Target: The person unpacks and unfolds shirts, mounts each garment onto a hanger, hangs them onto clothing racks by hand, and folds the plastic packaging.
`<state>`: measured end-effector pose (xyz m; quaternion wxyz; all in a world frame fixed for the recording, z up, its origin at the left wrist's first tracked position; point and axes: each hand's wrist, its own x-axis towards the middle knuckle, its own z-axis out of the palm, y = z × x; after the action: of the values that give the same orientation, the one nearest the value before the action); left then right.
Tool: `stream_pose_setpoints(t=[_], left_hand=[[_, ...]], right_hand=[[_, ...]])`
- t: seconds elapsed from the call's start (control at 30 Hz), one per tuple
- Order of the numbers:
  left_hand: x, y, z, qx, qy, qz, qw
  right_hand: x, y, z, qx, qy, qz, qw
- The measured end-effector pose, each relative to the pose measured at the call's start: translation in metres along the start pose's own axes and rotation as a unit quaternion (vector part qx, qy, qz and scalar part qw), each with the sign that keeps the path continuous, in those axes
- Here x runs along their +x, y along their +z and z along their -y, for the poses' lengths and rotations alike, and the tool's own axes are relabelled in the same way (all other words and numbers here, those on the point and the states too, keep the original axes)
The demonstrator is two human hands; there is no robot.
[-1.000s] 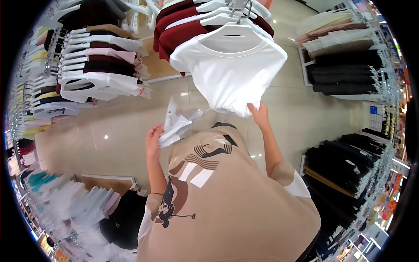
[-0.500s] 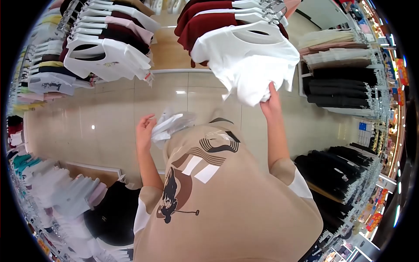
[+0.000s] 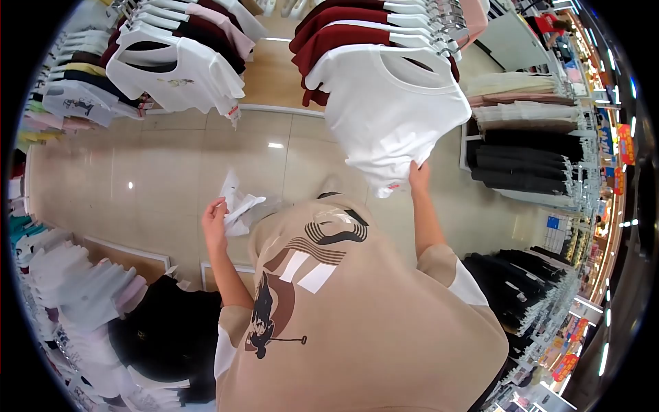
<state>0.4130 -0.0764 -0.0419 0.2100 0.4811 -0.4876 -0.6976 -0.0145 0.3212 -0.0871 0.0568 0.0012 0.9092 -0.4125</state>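
Observation:
A white T-shirt (image 3: 384,103) hangs on a hanger at the front of the rack, its neckline wide and its body spread downward. My right hand (image 3: 419,178) is closed on the right side of its lower hem, where the cloth is bunched. A small tag with red print shows at the shirt's bottom edge. Over on the left, my left hand (image 3: 215,211) pinches a crumpled clear-and-white plastic bag (image 3: 240,211), which hangs beside my beige shirt (image 3: 384,309).
Dark red shirts (image 3: 329,51) hang behind the white one. Another rack of shirts (image 3: 178,75) stands at upper left. Dark folded trousers (image 3: 522,161) hang along the right wall. A black top (image 3: 165,323) and pale garments are at lower left. Tiled floor (image 3: 165,158) lies between.
My right hand has drawn the shirt's hem downward, so the body hangs longer and flatter. My left hand and the plastic bag have shifted slightly left, with the view.

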Motion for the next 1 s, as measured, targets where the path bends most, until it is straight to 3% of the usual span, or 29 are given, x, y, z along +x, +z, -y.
stream_pose_setpoints(t=[0.17,0.27,0.37,0.5,0.57,0.67,0.8,0.9,0.97,1.0], left_hand=[[-0.002,0.003,-0.003,-0.043,0.006,-0.015,0.999],[-0.010,0.011,-0.021,-0.075,-0.019,-0.017,0.997],[-0.016,0.020,-0.042,-0.111,-0.024,-0.018,0.993],[-0.022,0.027,-0.060,-0.167,-0.009,0.013,0.986],[-0.027,0.028,-0.070,-0.190,-0.004,0.033,0.981],[-0.044,0.031,-0.095,-0.237,0.011,0.042,0.971],[-0.052,0.019,-0.119,-0.242,0.070,0.068,0.965],[-0.054,0.013,-0.128,-0.199,0.091,0.092,0.972],[-0.054,0.011,-0.129,-0.156,0.112,0.114,0.975],[-0.055,0.009,-0.135,-0.139,0.080,0.133,0.978]], right_hand=[[-0.013,0.013,-0.083,-0.125,0.111,0.059,0.984],[-0.061,0.013,-0.015,0.089,0.261,0.231,0.933],[-0.095,0.040,0.034,0.140,0.220,0.337,0.905],[-0.151,0.088,0.123,0.137,-0.083,0.456,0.875],[-0.185,0.085,0.205,0.071,-0.229,0.511,0.825],[-0.217,0.117,0.255,0.073,-0.435,0.523,0.729],[-0.246,0.170,0.263,-0.008,-0.402,0.614,0.680],[-0.262,0.207,0.262,0.081,-0.340,0.612,0.709],[-0.269,0.239,0.245,0.133,-0.373,0.555,0.731],[-0.259,0.249,0.255,-0.061,-0.439,0.609,0.658]])
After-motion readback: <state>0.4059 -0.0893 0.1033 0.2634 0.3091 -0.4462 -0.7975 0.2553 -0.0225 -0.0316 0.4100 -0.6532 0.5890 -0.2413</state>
